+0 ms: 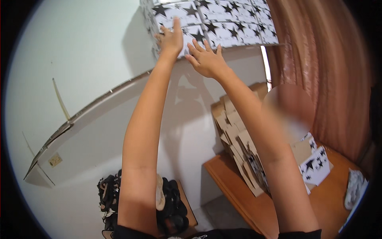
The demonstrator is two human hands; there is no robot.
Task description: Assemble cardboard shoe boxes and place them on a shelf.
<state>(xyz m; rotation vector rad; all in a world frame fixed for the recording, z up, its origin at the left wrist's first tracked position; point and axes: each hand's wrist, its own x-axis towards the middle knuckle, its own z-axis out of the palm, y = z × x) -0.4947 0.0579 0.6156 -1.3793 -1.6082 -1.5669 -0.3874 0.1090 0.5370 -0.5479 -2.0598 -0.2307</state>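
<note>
Both my arms reach up toward white boxes with black stars (229,32), stacked in rows on a wall shelf (115,91). My left hand (171,40) is raised before the left end of the stack, its fingers apart and nothing in it. Lower and to the right, my right hand (207,60) has its fingers spread at the bottom edge of the boxes, also holding nothing. Whether either hand touches a box, I cannot tell.
Below on the right, an orange-brown wooden table (223,169) bears flattened brown cardboard (234,129) and star-printed white pieces (315,165). Dark shoes (174,203) crowd a low stand at the bottom. A brown curtain (318,51) hangs at the right; an outlet (55,160) is on the left wall.
</note>
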